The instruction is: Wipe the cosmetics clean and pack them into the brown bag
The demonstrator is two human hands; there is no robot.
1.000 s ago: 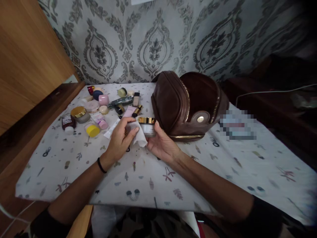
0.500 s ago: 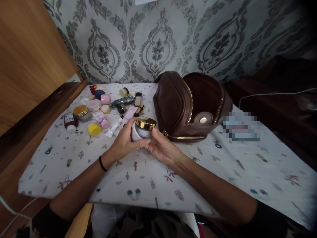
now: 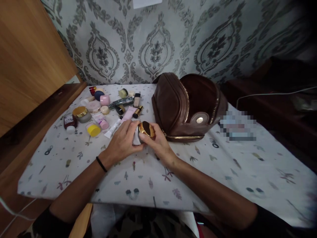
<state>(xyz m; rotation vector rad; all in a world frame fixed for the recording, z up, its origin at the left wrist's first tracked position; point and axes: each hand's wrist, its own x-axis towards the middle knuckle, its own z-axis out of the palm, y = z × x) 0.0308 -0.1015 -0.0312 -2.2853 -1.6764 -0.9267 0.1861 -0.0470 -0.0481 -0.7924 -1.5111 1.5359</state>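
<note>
Both hands are together above the near middle of the table, around a cosmetic jar (image 3: 146,128) with a shiny gold lid. My right hand (image 3: 160,143) grips the jar by its lid, thumb on the near side. Closed on a white cloth (image 3: 136,138), my left hand (image 3: 123,140) presses it against the jar's left side. The jar is tilted, its lid turned toward me and to the right. Fingers and cloth hide most of the jar's body. Just beyond my left hand lie a small white tube (image 3: 113,128) and a pale pink tube (image 3: 129,113).
An unzipped brown leather bag (image 3: 170,102) stands right of my hands. Several cosmetics lie to the left, among them another gold-lidded jar (image 3: 81,114), a yellow-capped container (image 3: 93,130) and a dark red bottle (image 3: 70,122). A blurred item (image 3: 239,126) lies at right.
The jar has gone from upright to tilted, its lid now facing me more. My right hand has shifted onto the lid, and my left fingers have wrapped further around the cloth.
</note>
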